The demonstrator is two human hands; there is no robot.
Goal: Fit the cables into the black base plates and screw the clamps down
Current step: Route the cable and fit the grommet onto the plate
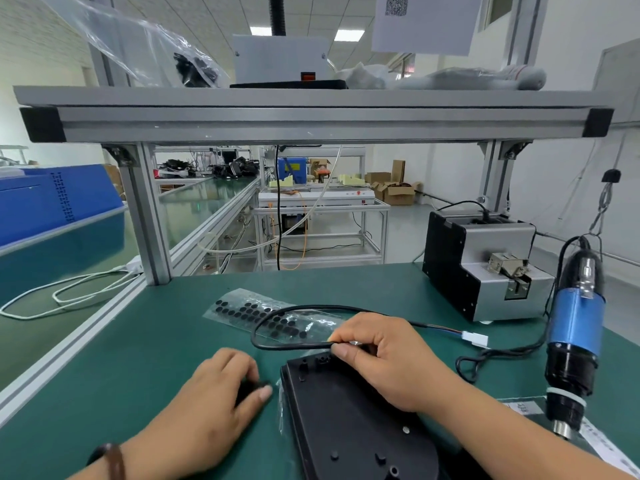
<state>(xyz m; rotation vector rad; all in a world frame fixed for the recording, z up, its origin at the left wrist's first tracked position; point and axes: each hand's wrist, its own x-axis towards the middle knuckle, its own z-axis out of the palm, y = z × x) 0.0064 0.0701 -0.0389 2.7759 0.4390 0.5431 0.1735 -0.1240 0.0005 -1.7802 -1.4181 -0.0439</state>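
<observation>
A black base plate (349,420) lies on the green mat in front of me, its far end under my right hand (388,358). That hand pinches a black cable (277,315) between thumb and forefinger just above the plate's far edge. The cable loops left over the mat and runs right to a white connector (475,339). My left hand (214,393) rests on the mat left of the plate, its fingers curled round a small black part (251,388) that is mostly hidden.
A clear bag of black round pads (263,315) lies beyond the hands. A blue and black electric screwdriver (573,341) hangs at the right, with a grey screw feeder box (485,268) behind it. An aluminium shelf frame (311,116) spans overhead.
</observation>
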